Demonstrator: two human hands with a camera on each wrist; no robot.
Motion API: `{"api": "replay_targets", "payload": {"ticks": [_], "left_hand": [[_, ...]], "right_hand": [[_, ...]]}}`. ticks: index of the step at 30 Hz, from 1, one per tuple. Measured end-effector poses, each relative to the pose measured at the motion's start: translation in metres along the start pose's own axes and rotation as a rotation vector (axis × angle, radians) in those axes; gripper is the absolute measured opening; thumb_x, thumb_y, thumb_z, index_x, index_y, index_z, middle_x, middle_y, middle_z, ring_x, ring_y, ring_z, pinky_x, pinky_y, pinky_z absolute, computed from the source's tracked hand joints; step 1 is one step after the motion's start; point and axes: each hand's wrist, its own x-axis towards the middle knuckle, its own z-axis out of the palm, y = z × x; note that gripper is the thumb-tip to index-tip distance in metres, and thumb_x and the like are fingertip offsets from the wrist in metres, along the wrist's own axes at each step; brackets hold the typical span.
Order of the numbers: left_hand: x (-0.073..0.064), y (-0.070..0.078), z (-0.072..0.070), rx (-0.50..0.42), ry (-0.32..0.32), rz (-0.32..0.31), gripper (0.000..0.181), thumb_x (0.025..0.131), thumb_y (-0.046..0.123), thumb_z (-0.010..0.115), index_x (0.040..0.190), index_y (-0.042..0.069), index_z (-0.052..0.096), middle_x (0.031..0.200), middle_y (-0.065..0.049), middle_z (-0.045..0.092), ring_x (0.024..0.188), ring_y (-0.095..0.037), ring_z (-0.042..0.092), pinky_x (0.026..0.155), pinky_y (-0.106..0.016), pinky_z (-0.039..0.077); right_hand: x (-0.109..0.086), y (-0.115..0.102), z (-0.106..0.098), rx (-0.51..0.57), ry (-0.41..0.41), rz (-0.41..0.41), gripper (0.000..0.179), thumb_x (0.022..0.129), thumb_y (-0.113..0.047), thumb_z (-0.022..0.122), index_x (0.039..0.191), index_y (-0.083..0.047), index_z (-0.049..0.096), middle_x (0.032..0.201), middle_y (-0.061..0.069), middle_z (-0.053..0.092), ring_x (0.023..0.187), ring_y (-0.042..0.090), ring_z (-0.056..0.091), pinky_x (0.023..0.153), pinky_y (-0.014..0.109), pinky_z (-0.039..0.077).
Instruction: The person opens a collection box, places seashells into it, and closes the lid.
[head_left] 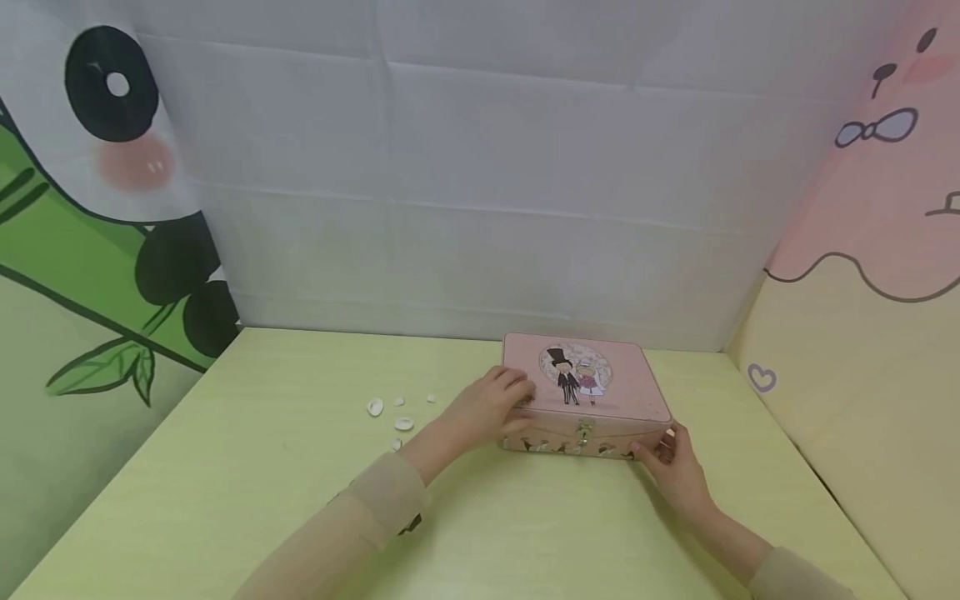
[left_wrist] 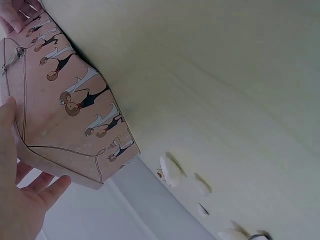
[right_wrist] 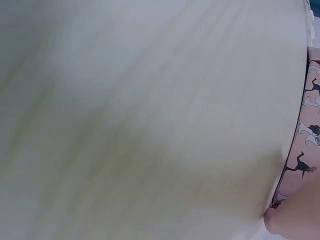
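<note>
A pink tin box (head_left: 630, 379) with a lid, a cartoon couple on top and a metal clasp (head_left: 585, 429) in front lies on the table, its lid down. My left hand (head_left: 486, 408) holds the box's left front corner, thumb along the front and fingers over the lid edge and side. At the right front corner, my right hand (head_left: 678, 475) grips the box, thumb on the front wall and fingers around the side. The left wrist view shows the box's front (left_wrist: 55, 100) with its row of small figures. Only part of the right hand (right_wrist: 295, 215) enters the right wrist view.
Several small white shells (head_left: 403, 424) lie on the pale yellow-green table (head_left: 262, 467), left of the box. A white cloth wall (head_left: 450, 250) rises behind the table's back edge, and printed panels (head_left: 862, 350) stand at both sides.
</note>
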Motion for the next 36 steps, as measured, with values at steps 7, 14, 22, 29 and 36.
{"api": "replay_targets", "payload": {"ticks": [7, 14, 22, 29, 36], "left_hand": [[-0.001, 0.002, -0.002, -0.082, 0.010, -0.043, 0.039, 0.087, 0.040, 0.065, 0.116, 0.014, 0.058, 0.121, -0.003, 0.057, 0.117, -0.020, 0.050, 0.101, -0.030, 0.044], [0.000, 0.003, -0.009, -0.125, 0.005, -0.084, 0.036, 0.088, 0.037, 0.064, 0.114, 0.012, 0.059, 0.116, -0.002, 0.059, 0.115, -0.019, 0.051, 0.098, -0.029, 0.046], [0.009, 0.002, -0.017, -0.128, 0.025, -0.139, 0.036, 0.091, 0.040, 0.060, 0.113, 0.011, 0.060, 0.114, -0.003, 0.060, 0.112, -0.018, 0.053, 0.096, -0.029, 0.047], [0.011, 0.001, -0.019, -0.111, 0.017, -0.128, 0.036, 0.091, 0.040, 0.060, 0.110, 0.010, 0.061, 0.113, -0.004, 0.061, 0.111, -0.019, 0.054, 0.095, -0.029, 0.047], [0.009, 0.003, -0.024, -0.090, 0.022, -0.123, 0.034, 0.091, 0.040, 0.060, 0.108, 0.011, 0.062, 0.111, -0.003, 0.062, 0.109, -0.018, 0.056, 0.092, -0.028, 0.049]], "right_hand": [[-0.003, -0.005, -0.003, 0.042, -0.038, 0.023, 0.083, 0.094, -0.033, 0.057, 0.151, -0.010, 0.001, 0.149, 0.030, 0.022, 0.135, 0.044, 0.031, 0.107, 0.048, 0.034], [-0.003, -0.007, -0.005, 0.091, -0.058, 0.043, 0.087, 0.092, -0.040, 0.058, 0.152, -0.011, 0.001, 0.150, 0.029, 0.020, 0.136, 0.044, 0.028, 0.108, 0.052, 0.031], [-0.001, -0.008, -0.007, 0.100, -0.062, 0.067, 0.088, 0.094, -0.048, 0.050, 0.151, -0.009, -0.004, 0.150, 0.028, 0.020, 0.138, 0.043, 0.023, 0.110, 0.054, 0.027], [-0.001, -0.018, -0.009, 0.116, -0.059, 0.099, 0.077, 0.099, -0.052, 0.030, 0.150, -0.003, 0.000, 0.153, 0.027, 0.012, 0.140, 0.041, 0.019, 0.112, 0.053, 0.022], [0.001, -0.027, -0.013, 0.169, -0.084, 0.131, 0.064, 0.103, -0.035, 0.027, 0.148, 0.002, 0.001, 0.152, 0.028, 0.012, 0.138, 0.041, 0.023, 0.112, 0.051, 0.024]]}}
